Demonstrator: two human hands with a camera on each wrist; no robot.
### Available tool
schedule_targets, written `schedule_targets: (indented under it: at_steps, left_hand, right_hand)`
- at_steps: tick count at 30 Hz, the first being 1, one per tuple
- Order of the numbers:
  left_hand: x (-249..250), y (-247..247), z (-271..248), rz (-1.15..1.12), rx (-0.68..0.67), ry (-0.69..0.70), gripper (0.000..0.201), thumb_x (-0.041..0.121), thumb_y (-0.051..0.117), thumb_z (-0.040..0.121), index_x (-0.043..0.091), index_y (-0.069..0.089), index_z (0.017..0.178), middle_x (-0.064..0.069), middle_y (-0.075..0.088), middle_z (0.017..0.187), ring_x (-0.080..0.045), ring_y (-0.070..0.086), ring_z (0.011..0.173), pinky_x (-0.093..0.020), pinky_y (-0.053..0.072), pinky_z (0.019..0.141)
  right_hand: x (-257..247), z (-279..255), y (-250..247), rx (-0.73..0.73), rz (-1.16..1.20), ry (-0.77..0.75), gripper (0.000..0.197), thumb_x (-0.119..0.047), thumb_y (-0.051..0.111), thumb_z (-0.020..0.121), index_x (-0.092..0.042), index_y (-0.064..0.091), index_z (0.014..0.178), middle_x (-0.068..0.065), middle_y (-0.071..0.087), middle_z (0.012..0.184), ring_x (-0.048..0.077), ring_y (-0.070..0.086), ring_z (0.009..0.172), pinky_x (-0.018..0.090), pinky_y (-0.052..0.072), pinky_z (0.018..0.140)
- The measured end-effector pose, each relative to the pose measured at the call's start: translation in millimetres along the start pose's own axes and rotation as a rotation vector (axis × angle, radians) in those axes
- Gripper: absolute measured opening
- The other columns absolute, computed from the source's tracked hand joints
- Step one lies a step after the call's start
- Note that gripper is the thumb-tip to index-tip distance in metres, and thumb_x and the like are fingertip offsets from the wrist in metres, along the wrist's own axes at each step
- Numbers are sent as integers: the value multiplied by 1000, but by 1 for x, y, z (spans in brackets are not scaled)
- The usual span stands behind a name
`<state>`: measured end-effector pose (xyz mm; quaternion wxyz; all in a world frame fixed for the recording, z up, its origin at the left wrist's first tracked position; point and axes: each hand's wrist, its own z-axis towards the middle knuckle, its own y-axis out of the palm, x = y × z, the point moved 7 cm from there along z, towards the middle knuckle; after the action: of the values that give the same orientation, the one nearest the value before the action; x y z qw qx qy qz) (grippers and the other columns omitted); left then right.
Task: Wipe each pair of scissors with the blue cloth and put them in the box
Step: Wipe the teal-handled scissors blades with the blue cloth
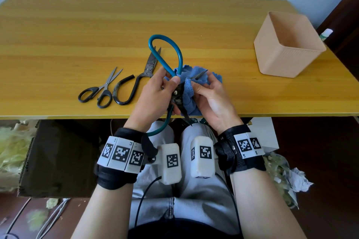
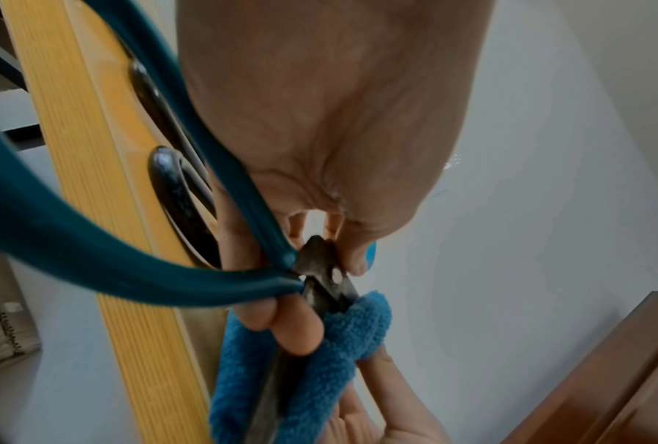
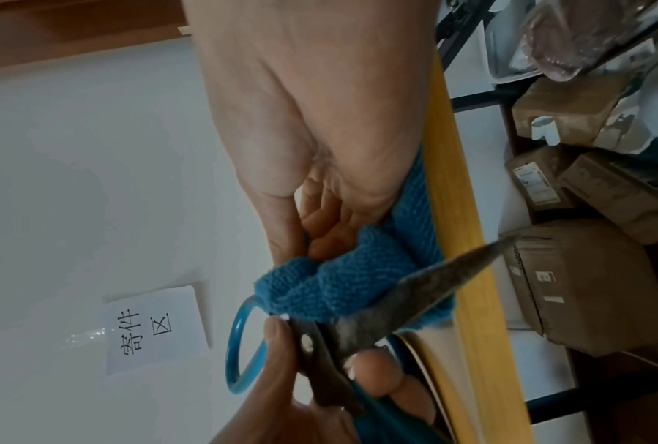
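The left hand (image 1: 155,91) pinches the teal-handled scissors (image 1: 175,91) at the pivot, thumb on one face and fingers (image 2: 300,333) curled against the other, so the blades stand spread apart above the near edge of the bench (image 1: 77,35). One teal loop rises over the bench, the other drops below the edge toward the person's lap. The right hand (image 1: 211,99) holds the blue cloth (image 1: 189,95), its fingers (image 3: 319,219) curled into the folds and pressing them around one blade (the far tip of that blade pokes out past the cloth, as the head view shows). From the right wrist view the other blade, dark and spotted, lies bare across the cloth and points off the bench edge. The left wrist view shows the cloth wrapped round the metal just beyond the pivot screw. Two more pairs lie on the bench to the left of the hands: small black-handled scissors (image 1: 101,91) and, just beside them, large dark shears (image 1: 136,81) with looped black handles, their tips pointing away from the person. The tan box (image 1: 287,48) stands open-topped at the far right of the bench, well apart from the hands.
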<state>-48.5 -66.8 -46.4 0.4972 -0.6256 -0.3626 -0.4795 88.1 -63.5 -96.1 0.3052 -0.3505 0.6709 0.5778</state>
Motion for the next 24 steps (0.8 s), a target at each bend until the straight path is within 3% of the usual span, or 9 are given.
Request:
schedule_targets:
  at_steps: [3, 7, 10, 13, 17, 21, 24]
  left_hand:
    - [-1, -2, 0, 23, 7, 11, 15, 27, 46, 107, 14, 54, 111, -29, 48, 92, -45, 63, 53, -52, 56, 52]
    - [-3, -1, -1, 6, 5, -11, 15, 26, 46, 106, 14, 54, 110, -19, 43, 85, -50, 61, 57, -54, 56, 53]
    - [-3, 0, -1, -1, 5, -20, 18, 26, 47, 106, 10, 54, 112, -32, 42, 90, -49, 61, 57, -51, 55, 54]
    - [-5, 3, 0, -6, 4, -22, 21, 25, 46, 106, 7, 52, 115, -36, 44, 91, -44, 63, 51, -56, 53, 53]
    - [-8, 2, 1, -1, 6, -32, 23, 26, 46, 106, 6, 52, 116, -36, 45, 91, -43, 63, 51, -48, 53, 51]
    - [-6, 1, -1, -5, 1, -21, 22, 25, 47, 106, 5, 52, 116, -27, 48, 82, -37, 63, 47, -56, 49, 53]
    - [-4, 1, -1, -2, -1, -10, 23, 24, 47, 106, 4, 52, 116, -34, 46, 85, -36, 62, 46, -57, 49, 54]
  right_hand:
    - [-1, 0, 3, -15, 25, 11, 47, 7, 61, 84, -8, 53, 127, 24, 65, 119, 32, 64, 106, 47, 47, 103]
    - [-1, 0, -1, 16, 32, -10, 47, 12, 61, 84, -11, 54, 125, 19, 66, 112, 33, 62, 105, 49, 46, 103]
    - [-1, -1, -4, 13, 29, -28, 41, 14, 56, 88, -13, 56, 119, 18, 63, 115, 33, 60, 108, 54, 41, 109]
    - [-1, -2, -3, -10, 49, -44, 43, 15, 51, 90, -16, 56, 120, 14, 65, 113, 31, 61, 107, 52, 42, 106]
    - [-1, -2, -2, -22, 63, -53, 48, 17, 50, 90, -16, 55, 125, 17, 63, 118, 34, 59, 111, 52, 43, 105]
    - [-2, -2, 0, -20, 80, -44, 48, 16, 53, 88, -16, 56, 124, 17, 64, 116, 32, 61, 108, 46, 49, 99]
    - [-3, -2, 0, -23, 90, -48, 47, 16, 53, 87, -16, 56, 122, 16, 65, 113, 30, 62, 105, 43, 50, 97]
